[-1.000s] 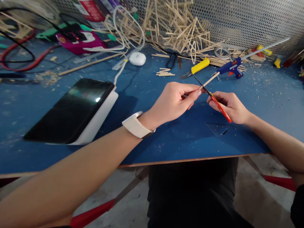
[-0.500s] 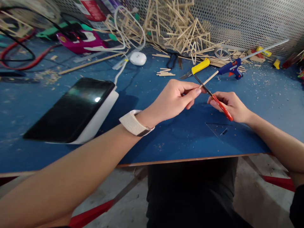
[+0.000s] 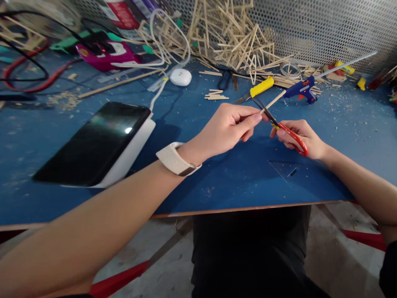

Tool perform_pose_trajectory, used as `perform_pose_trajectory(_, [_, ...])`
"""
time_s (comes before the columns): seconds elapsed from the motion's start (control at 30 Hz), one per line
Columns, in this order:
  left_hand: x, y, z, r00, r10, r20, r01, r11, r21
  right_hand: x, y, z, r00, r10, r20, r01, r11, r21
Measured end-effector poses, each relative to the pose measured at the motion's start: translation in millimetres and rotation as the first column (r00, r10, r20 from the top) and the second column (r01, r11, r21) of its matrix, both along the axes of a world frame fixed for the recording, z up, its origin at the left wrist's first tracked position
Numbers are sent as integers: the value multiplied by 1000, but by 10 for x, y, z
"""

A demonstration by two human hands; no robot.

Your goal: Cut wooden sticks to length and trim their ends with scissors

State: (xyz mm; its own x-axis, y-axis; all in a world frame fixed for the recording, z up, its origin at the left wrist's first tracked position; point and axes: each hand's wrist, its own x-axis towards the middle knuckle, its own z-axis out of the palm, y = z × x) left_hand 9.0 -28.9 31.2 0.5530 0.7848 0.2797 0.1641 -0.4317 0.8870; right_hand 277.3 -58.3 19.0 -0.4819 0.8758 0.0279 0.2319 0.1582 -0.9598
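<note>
My left hand [image 3: 237, 124] pinches a thin wooden stick [image 3: 276, 100] between thumb and fingers, its far end pointing up and to the right. Around the handles of red-handled scissors [image 3: 291, 136] my right hand [image 3: 305, 138] is closed. The dark scissor blades cross the stick just beyond my left fingertips and are slightly apart. Behind the hands lie a yellow utility knife [image 3: 262, 87] and a blue glue gun [image 3: 300, 90] with a long clear glue stick. Several short cut sticks [image 3: 216, 95] lie to the left of the knife.
A tablet [image 3: 94, 142] rests on a white base at the left, near a white earbud case [image 3: 180, 77] and a magenta power strip [image 3: 107, 54]. A large heap of sticks [image 3: 235, 37] leans on the perforated metal panel [image 3: 325, 29]. A clear set square [image 3: 283, 170] lies near the table edge.
The scissors have opened: their red handles have spread and the blades now part around the stick. My left hand has hardly moved.
</note>
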Motion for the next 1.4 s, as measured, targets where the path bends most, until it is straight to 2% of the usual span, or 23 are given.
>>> perform_pose_trajectory(0.17, [-31, -5, 21, 999, 40, -15, -39, 999, 26, -1, -11, -3, 1000, 5, -9, -5, 1000, -13])
perform_pose_trajectory(0.33, [-16, 13, -1, 1000, 18, -16, -18, 1000, 24, -25, -6, -41, 999, -38, 10, 38, 999, 18])
perform_pose_trajectory(0.67, [25, -9, -53, 997, 66, -49, -56, 981, 185, -2, -47, -41, 959, -150, 241, 102, 974, 200])
perform_pose_trajectory(0.77, [20, -26, -70, 991, 107, -85, -80, 958, 276, -5, -69, -31, 951, -152, 268, 100, 975, 199])
perform_pose_trajectory(0.93, [10, 1, -155, 975, 191, -111, -123, 886, 447, -20, -78, -24, 955, -142, 259, 94, 978, 188])
perform_pose_trajectory(1.03, [6, 16, -197, 971, 211, -110, -128, 853, 506, -36, -73, -25, 954, -150, 259, 107, 979, 171])
perform_pose_trajectory(1.1, [2, 19, -204, 968, 225, -113, -138, 849, 509, -45, -71, -21, 954, -155, 258, 115, 980, 164])
perform_pose_trajectory(1.27, [-5, 6, -150, 958, 256, -127, -179, 884, 432, -54, -68, 12, 959, -139, 246, 98, 980, 173])
perform_pose_trajectory(1.4, [4, 4, -77, 980, 186, -66, -156, 935, 319, -60, -74, 37, 968, -122, 218, 87, 983, 162])
